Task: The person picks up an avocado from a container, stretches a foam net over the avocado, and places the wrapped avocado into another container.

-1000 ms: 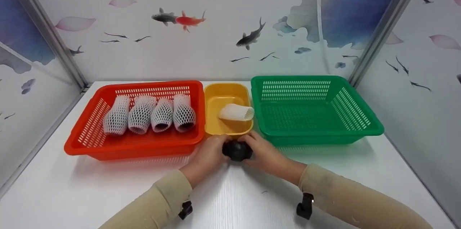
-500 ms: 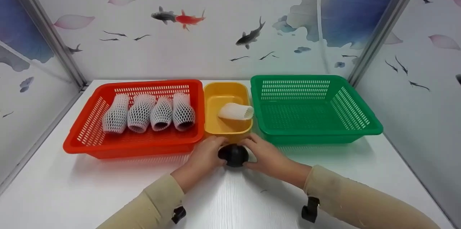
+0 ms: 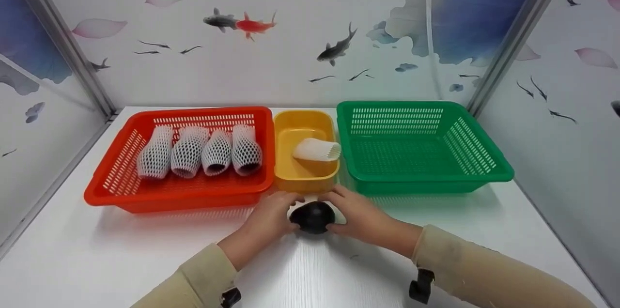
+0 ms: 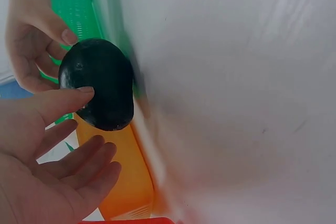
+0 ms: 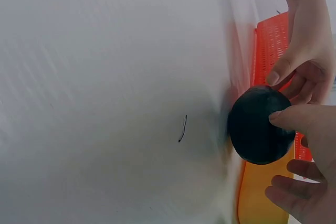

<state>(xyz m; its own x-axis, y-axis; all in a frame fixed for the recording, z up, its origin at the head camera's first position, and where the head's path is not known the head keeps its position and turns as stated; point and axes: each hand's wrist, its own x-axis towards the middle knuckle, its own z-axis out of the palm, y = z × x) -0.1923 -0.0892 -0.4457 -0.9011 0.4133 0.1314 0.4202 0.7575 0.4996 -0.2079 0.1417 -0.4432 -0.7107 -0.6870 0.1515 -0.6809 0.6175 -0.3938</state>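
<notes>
A glossy black, egg-shaped fruit (image 3: 313, 217) is between my two hands, in front of the yellow bin (image 3: 310, 184). My left hand (image 3: 269, 216) holds its left side, thumb tip on the skin and fingers arched behind. From the right, my right hand (image 3: 361, 213) holds it the same way. In the left wrist view the fruit (image 4: 102, 95) looks very dark green, with a small round mark near one end. Both thumbs lie against the fruit (image 5: 257, 135) in the right wrist view; some fingers behind it are hidden.
The red basket (image 3: 184, 196) at the left holds several dark items in white foam net sleeves (image 3: 188, 153). A loose white foam net sleeve (image 3: 317, 149) lies in the yellow bin. At the right stands a green basket (image 3: 426, 184). A patterned wall panel (image 3: 290, 66) closes off the back.
Both hands have drawn the black fruit toward me and slightly left, away from the yellow bin. It has turned, with its narrower end now to the left. The baskets have not moved.
</notes>
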